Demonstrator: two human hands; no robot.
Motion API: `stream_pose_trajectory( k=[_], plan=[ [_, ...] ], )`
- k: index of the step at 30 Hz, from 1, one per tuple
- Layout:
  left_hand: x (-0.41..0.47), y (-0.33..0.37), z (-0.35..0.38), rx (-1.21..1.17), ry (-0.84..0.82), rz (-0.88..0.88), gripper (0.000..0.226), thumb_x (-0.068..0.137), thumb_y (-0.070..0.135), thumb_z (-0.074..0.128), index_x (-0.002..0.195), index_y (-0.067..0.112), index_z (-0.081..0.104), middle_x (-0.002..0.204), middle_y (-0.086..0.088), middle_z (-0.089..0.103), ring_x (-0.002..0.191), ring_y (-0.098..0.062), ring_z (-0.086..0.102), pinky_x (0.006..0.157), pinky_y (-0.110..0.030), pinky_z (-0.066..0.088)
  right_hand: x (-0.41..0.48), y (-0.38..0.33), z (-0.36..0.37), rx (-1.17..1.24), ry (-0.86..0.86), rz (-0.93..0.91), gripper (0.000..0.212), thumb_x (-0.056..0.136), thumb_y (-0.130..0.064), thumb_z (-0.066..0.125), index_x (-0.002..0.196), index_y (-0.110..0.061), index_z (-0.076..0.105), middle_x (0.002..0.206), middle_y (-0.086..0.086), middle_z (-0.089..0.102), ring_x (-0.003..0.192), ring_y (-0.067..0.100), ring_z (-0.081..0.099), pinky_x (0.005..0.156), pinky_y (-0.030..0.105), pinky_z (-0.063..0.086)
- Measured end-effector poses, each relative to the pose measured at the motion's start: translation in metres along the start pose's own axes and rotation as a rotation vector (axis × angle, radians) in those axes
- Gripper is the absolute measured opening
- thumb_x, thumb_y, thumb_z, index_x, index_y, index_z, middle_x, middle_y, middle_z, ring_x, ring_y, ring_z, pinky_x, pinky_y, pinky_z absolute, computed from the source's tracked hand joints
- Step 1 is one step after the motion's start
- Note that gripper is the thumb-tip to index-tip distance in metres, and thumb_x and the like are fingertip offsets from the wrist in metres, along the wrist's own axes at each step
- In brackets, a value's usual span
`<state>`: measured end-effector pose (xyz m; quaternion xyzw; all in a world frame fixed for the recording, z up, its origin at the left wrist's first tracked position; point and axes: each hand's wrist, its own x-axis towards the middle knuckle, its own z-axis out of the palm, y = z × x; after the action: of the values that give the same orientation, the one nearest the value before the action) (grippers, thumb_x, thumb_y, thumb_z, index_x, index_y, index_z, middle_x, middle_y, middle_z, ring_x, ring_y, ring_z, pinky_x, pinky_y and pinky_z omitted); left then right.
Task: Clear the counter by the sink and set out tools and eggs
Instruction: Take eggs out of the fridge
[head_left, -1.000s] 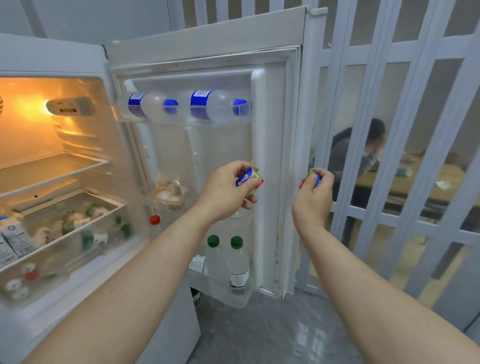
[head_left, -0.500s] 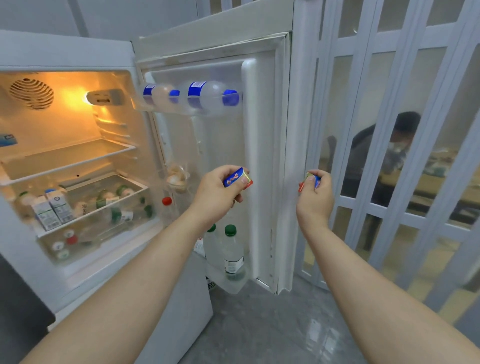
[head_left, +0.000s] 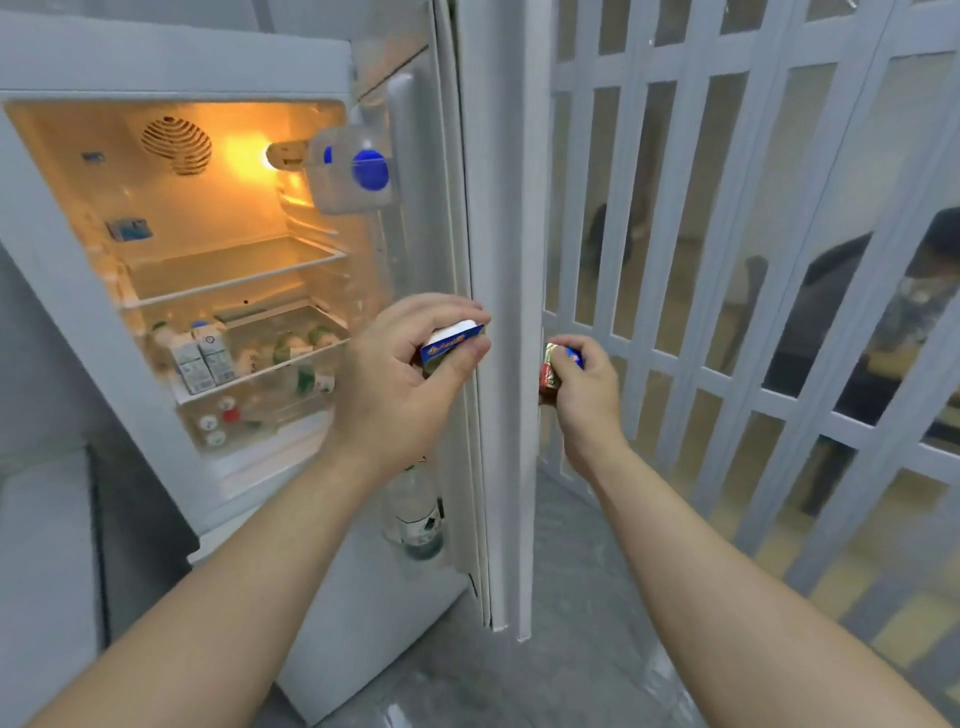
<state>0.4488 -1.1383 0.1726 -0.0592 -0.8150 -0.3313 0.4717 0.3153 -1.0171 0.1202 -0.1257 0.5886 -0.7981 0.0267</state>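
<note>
My left hand (head_left: 400, 384) pinches a small blue-and-white butter portion pack (head_left: 451, 340) in front of the fridge door's inner edge. My right hand (head_left: 584, 387) grips a second small pack in gold, red and blue foil (head_left: 551, 370), pressed against the outer side of the fridge door (head_left: 501, 291). The door stands edge-on to me, between my two hands. The fridge (head_left: 171, 62) is open and lit inside. No eggs are visible now; the door shelf that held them is hidden.
Milk cartons (head_left: 200, 353) and small bottles sit on the lower fridge shelves. A blue-capped bottle (head_left: 370, 169) lies in the top door rack, another bottle (head_left: 415, 514) stands in the bottom one. A white folding lattice partition (head_left: 727, 260) stands right, a seated person behind it.
The fridge door has swung from facing me to edge-on, partly closing. The view shifted left, showing more of the fridge interior. Both hands keep their packs.
</note>
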Motion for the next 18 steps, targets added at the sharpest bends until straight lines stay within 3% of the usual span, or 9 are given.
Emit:
stream_pose_trajectory(
  k=[4,10,13,18],
  plan=[
    [-0.01,-0.011,-0.031,0.132,0.112,0.003,0.009,0.091,0.01,0.07,0.099,0.012,0.073,0.107,0.002,0.069,0.107,-0.007,0.062,0.096,-0.029,0.047,-0.001,0.01,0.038,0.002,-0.193,0.022,0.017,0.101,-0.003,0.043,0.098,-0.013,0.056,0.071,0.009,0.054,0.05,0.014,0.063,0.059,0.029,0.049],
    [-0.021,-0.03,-0.082,0.263,0.336,-0.064,0.007,0.096,0.017,0.063,0.099,0.016,0.07,0.109,0.006,0.065,0.11,-0.009,0.058,0.097,-0.029,0.044,-0.003,0.03,0.105,-0.012,-0.358,0.046,0.018,0.101,-0.003,0.043,0.095,-0.014,0.056,0.074,0.012,0.054,0.056,0.025,0.063,0.058,0.028,0.053],
    [-0.026,-0.041,-0.111,0.199,0.441,-0.158,0.007,0.098,0.024,0.061,0.099,0.03,0.065,0.106,0.017,0.067,0.104,-0.012,0.063,0.092,-0.039,0.051,-0.007,0.04,0.144,0.026,-0.398,0.096,0.018,0.1,-0.003,0.044,0.093,-0.013,0.056,0.074,0.013,0.051,0.056,0.026,0.056,0.061,0.032,0.056],
    [-0.032,-0.07,-0.161,0.156,0.508,-0.262,0.005,0.098,0.033,0.06,0.098,0.037,0.062,0.103,0.013,0.069,0.094,-0.024,0.068,0.086,-0.054,0.055,-0.011,0.059,0.208,0.076,-0.432,0.161,0.016,0.101,-0.007,0.045,0.095,-0.013,0.057,0.072,0.009,0.055,0.051,0.023,0.055,0.067,0.04,0.053]
  ],
)
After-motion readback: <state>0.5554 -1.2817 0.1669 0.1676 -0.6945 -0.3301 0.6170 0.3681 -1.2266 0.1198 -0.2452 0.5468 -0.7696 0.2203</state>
